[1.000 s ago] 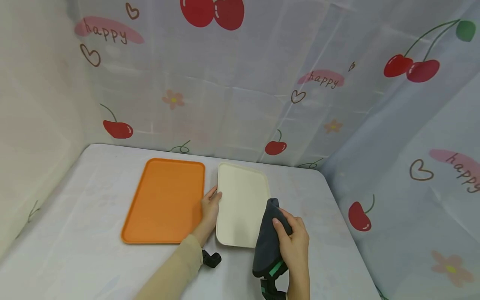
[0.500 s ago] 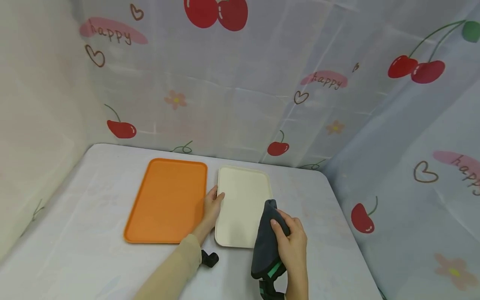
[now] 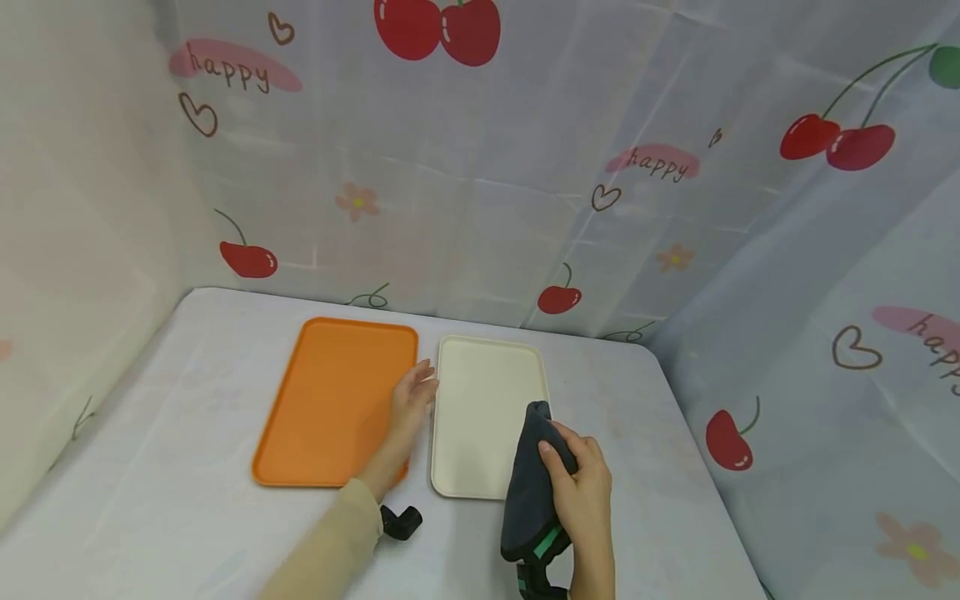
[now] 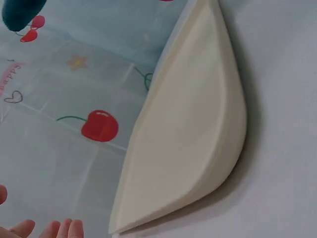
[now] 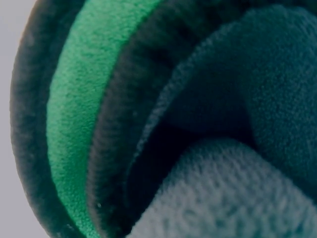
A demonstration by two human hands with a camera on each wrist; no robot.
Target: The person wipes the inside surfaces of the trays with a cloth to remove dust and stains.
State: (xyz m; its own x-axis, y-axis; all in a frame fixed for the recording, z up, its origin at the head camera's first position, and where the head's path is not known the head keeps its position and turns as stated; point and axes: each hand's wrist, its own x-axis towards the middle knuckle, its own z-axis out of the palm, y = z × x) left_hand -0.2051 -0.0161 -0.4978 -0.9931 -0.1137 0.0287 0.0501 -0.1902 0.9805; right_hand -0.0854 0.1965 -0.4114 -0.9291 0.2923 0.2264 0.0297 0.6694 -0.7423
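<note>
A cream tray (image 3: pixel 487 425) lies flat on the table, and an orange tray (image 3: pixel 330 408) lies to its left. My left hand (image 3: pixel 407 408) is over the right edge of the orange tray, fingers loosely extended beside the cream tray's left rim and holding nothing. In the left wrist view, its fingertips (image 4: pixel 64 229) show at the lower left, apart from the cream tray. My right hand (image 3: pixel 585 487) grips a bunched dark grey cloth (image 3: pixel 527 492) with a green stripe, over the cream tray's lower right corner. Soft folds of the cloth fill most of the right wrist view.
White cloth covers the table (image 3: pixel 187 400). Behind it hangs a curtain (image 3: pixel 465 208) printed with cherries, hearts and flowers, which continues along the right side. A black wrist mount (image 3: pixel 401 522) sits at my left wrist.
My left hand has let go of the cream tray's left rim and drawn slightly left. The cream tray now sits slightly lower in view. My right hand still holds the cloth.
</note>
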